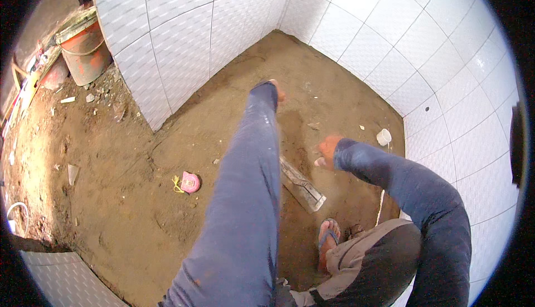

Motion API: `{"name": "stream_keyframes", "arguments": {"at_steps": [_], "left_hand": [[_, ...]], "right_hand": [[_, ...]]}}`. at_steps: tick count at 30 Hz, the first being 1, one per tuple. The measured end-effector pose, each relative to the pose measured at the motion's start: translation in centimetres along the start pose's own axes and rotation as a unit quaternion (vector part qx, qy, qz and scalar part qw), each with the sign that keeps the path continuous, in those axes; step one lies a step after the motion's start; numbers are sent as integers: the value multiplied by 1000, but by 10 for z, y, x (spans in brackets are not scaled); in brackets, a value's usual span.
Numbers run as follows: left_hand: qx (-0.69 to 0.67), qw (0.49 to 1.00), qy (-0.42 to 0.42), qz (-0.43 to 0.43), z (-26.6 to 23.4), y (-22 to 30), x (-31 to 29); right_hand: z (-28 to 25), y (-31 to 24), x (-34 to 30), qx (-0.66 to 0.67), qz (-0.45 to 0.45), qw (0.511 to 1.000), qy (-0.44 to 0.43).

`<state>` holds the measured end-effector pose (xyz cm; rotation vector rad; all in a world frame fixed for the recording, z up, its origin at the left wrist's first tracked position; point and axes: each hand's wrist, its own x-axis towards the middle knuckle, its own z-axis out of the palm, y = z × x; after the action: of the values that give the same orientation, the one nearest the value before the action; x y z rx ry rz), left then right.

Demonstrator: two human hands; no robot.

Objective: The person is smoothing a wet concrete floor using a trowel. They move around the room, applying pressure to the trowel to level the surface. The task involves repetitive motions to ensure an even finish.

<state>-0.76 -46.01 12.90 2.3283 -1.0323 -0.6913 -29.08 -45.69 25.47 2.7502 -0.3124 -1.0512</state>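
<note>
Big white tile walls [390, 39] stand round a brown dirt floor [345, 106]. Step in hand is prob. making that floor flat. A long flat bar [302, 181] lies on the floor, just ahead of the foot [327, 234]. The L hand [280, 91] is low over the floor, way up front; can't tell if it grips sth. The R hand [327, 150] is a blur nr the bar; can't tell its grip either. Next move prob. calls for low, soft strokes, w/o bumping the pink round case [190, 182] or the little white cup [384, 137].
</note>
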Motion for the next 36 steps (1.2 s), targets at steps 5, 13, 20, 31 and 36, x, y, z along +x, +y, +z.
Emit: {"name": "stream_keyframes", "arguments": {"at_steps": [5, 13, 20, 31, 36], "left_hand": [[-3, 994, -102, 24, 33, -127, 53], [242, 955, -32, -171, 26, -233, 5], [122, 946, 224, -201, 88, -129, -18], [165, 819, 432, -341, 130, -114, 110], [189, 826, 389, -361, 114, -105, 122]], "right_hand": [[134, 26, 43, 81, -12, 997, -16], [271, 17, 70, 252, 69, 960, 98], [268, 7, 113, 457, -2, 886, 75], [129, 132, 237, 780, 88, 593, 178], [19, 201, 361, 937, 57, 306, 159]]}}
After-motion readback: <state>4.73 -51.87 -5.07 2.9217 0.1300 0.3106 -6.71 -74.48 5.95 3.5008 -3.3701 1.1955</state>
